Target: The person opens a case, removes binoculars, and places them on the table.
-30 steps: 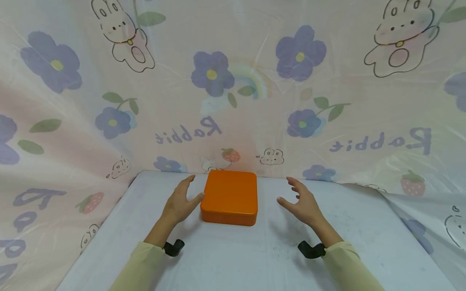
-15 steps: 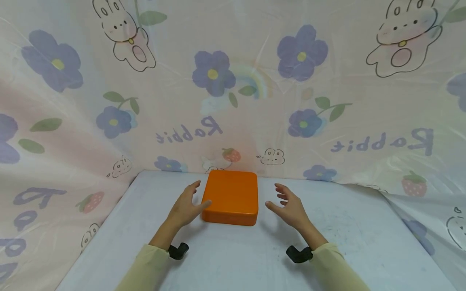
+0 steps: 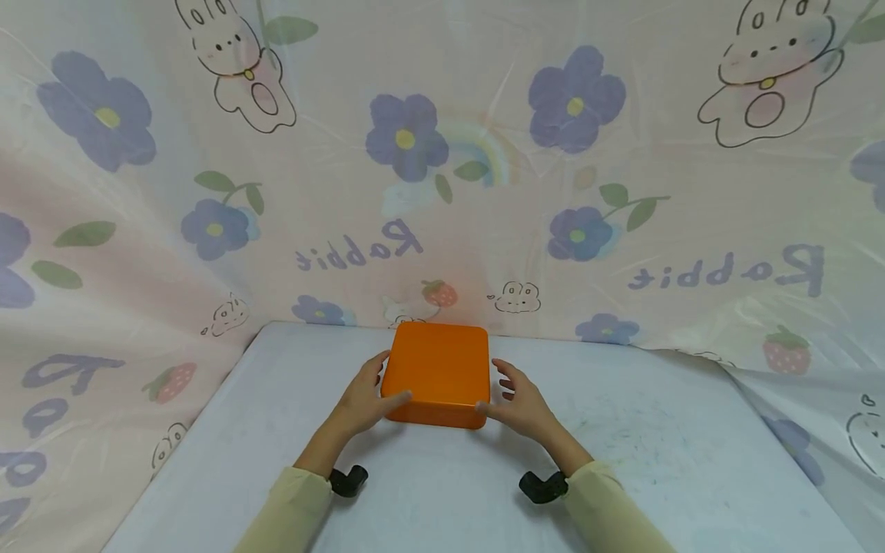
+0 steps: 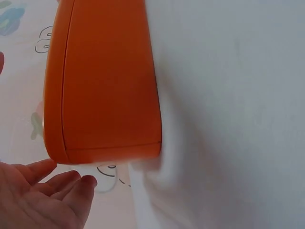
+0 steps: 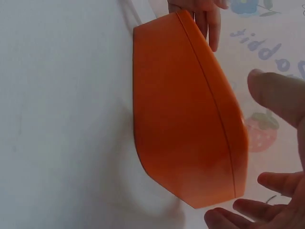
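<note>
An orange box (image 3: 437, 365) with rounded corners lies flat on the white table, near its back edge. A thin seam, like a lid line, runs along its side (image 4: 107, 81) in the left wrist view. My left hand (image 3: 359, 398) is at the box's left side, thumb by the front left corner, fingers along the side. On the right, my right hand (image 3: 523, 407) stands with its thumb at the front right corner and its fingers spread beside the wall. In the right wrist view, the right hand's fingers (image 5: 281, 210) are loosely bent close to the box; contact cannot be told.
A white table (image 3: 429, 499) spreads under and in front of the box. Behind and to the left hangs a pale cloth (image 3: 484, 230) printed with flowers and rabbits. Black wrist devices (image 3: 349, 481) sit below both hands, by light yellow sleeves (image 3: 615, 507).
Both hands have moved in towards the box, the right one leftwards by the larger distance, the left one slightly rightwards and nearer. The box has stayed in place.
</note>
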Demonstrator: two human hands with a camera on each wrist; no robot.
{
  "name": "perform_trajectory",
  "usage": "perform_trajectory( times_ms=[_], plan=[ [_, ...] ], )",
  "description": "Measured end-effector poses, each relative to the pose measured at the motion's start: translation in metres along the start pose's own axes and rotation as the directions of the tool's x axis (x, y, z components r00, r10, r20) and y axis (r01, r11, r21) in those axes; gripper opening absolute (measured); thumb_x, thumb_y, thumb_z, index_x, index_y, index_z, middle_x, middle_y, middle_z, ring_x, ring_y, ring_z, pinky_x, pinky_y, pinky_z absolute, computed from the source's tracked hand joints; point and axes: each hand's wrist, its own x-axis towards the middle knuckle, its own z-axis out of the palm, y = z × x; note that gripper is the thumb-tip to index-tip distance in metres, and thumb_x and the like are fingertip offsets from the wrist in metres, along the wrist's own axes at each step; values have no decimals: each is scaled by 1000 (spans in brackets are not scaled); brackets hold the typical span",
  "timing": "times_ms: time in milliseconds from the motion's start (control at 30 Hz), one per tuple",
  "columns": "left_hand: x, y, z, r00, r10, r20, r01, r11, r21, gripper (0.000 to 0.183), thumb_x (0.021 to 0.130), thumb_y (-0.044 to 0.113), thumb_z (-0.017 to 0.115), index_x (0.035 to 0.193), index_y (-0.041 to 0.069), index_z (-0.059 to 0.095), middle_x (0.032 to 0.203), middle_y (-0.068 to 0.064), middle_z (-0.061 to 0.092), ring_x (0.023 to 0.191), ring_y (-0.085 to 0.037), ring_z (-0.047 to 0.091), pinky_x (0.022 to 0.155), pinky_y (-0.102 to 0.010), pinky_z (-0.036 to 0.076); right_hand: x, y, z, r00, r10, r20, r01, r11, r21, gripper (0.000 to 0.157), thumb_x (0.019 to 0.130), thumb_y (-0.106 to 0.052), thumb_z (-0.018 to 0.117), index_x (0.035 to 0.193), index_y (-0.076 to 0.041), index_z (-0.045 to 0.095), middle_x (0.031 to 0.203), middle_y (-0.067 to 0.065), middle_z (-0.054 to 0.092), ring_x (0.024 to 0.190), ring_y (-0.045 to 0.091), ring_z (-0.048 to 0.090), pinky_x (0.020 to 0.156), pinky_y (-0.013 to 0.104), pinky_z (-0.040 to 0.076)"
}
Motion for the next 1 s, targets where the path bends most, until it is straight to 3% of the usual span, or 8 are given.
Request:
perform_trajectory(
  times_ms=[200,600,833,1000],
  plan=[
    [1,-3,6,1000,0,-2,0,1000,-14,95,79,46,75,152,12,25,154,-12,34,135,-35,42,110,-53,38,0,0,10,1000,11,4,-11,1000,-2,91,74,-41,82,149,-21,34,150,18,37,127,39,51,101,53,47],
    [3,-4,7,1000,28,0,-28,999,42,102,73,44,80,151,10,26,154,-11,33,132,-30,44,111,-50,37,3,-8,19,1000,-13,-26,14,1000,17,93,71,-34,85,147,-11,37,149,14,40,131,35,47,106,50,44],
    [4,-9,7,999,50,7,-50,997,63,99,72,36,83,150,9,29,152,-11,36,130,-30,47,109,-50,40,3,-9,22,998,-19,-53,18,1000,-13,93,70,-32,86,146,-8,39,147,14,42,130,33,48,106,50,44],
    [6,-10,7,1000,28,13,-29,999,46,99,71,31,85,150,10,30,153,-10,36,130,-30,47,109,-49,40,4,-10,23,998,-24,-53,21,998,-56,95,68,-28,88,146,-7,39,146,14,42,127,30,51,105,45,45]
  ],
)
